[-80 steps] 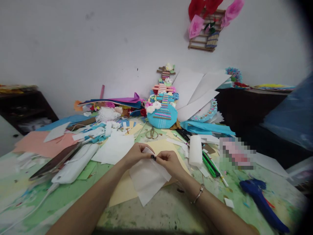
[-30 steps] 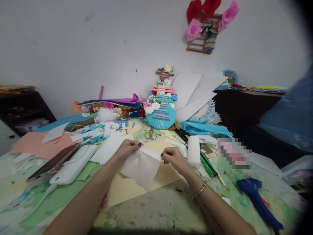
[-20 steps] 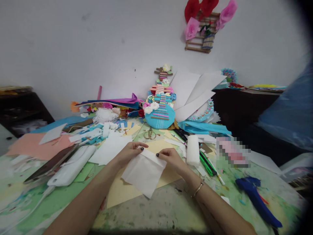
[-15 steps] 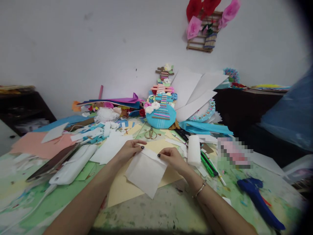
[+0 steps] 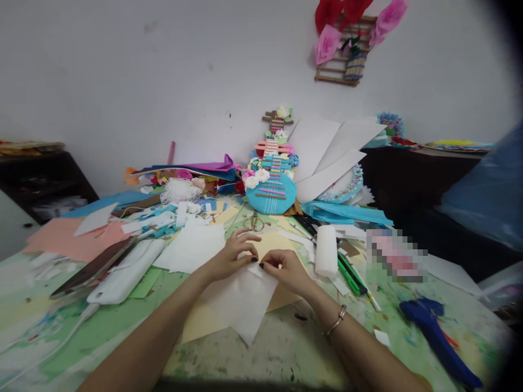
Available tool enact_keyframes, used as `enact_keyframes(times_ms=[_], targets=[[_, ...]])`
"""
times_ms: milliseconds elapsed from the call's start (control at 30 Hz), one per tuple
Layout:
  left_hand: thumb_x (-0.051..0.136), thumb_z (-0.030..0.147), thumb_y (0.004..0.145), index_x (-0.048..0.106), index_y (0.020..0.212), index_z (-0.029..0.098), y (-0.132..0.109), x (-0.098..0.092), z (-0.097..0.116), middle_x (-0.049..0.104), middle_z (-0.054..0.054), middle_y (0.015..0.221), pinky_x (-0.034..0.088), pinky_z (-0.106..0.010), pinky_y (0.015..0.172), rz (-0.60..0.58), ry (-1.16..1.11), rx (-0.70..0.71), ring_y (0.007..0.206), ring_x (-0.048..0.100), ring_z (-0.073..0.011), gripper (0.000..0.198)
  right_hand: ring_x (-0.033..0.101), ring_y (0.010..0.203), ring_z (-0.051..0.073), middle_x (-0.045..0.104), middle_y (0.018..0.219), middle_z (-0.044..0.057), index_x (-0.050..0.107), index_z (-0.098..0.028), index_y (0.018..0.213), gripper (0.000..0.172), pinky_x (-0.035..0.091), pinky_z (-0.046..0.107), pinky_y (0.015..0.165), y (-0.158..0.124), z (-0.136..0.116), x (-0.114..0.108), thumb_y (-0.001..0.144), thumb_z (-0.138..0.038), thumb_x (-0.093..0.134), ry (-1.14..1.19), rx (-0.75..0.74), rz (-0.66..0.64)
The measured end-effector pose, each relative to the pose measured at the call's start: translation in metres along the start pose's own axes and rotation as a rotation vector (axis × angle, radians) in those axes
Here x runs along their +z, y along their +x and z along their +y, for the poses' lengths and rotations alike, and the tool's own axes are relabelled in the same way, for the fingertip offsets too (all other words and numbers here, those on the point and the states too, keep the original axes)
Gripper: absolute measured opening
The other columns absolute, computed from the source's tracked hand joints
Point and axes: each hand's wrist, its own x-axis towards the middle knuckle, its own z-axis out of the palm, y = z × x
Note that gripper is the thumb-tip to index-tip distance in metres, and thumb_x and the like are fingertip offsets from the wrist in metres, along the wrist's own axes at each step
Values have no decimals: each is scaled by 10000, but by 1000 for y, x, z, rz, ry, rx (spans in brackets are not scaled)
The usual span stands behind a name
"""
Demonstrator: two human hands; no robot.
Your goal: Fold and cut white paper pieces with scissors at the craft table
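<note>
A thin white sheet of paper (image 5: 245,305) lies on a cream card (image 5: 200,324) on the paint-stained green table (image 5: 286,354). My left hand (image 5: 232,256) and my right hand (image 5: 284,269) meet at the sheet's top edge, fingertips almost touching. Both pinch the folded top edge of the paper with thumb and forefinger; the left hand's other fingers are spread above it. A bracelet sits on my right wrist.
Gold scissors (image 5: 253,222) lie just beyond my hands. A white roll (image 5: 327,250) and green pens (image 5: 349,272) are to the right, a blue glue gun (image 5: 437,332) further right. A phone (image 5: 92,267) and white case (image 5: 122,272) lie left. Craft paper and a blue paper guitar (image 5: 272,185) stand by the wall.
My hands were apart at the two top corners of the sheet; they have come together at the middle of its top edge, and the sheet now lies lower and flatter.
</note>
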Motion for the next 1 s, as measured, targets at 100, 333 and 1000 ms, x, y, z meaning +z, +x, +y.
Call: enact_keyframes(times_ms=[100,333,1000], targets=[[448,246,864,600,789,210,-1,-1,1,530,-55,1238,218,-439,1051,-31,-34,-1,1297,221,-232,174,450,549,99,578,583,-14,651,-155,680,127,324,208,526,0,-1,0,722,-172,532,5,-1,4],[447,272,862,591,774,197,0,-3,-4,558,-75,1171,234,-435,1036,-36,-74,-4,1244,281,-241,185,425,527,90,521,541,-35,599,-158,611,100,319,200,517,0,-2,0,669,-137,521,8,7,32],[430,343,866,563,796,191,-4,-17,-23,600,-56,946,361,-299,826,-15,-70,-159,929,499,-191,214,401,515,81,478,522,-45,548,-161,568,77,293,191,495,1,1,-5,627,-124,516,36,32,42]])
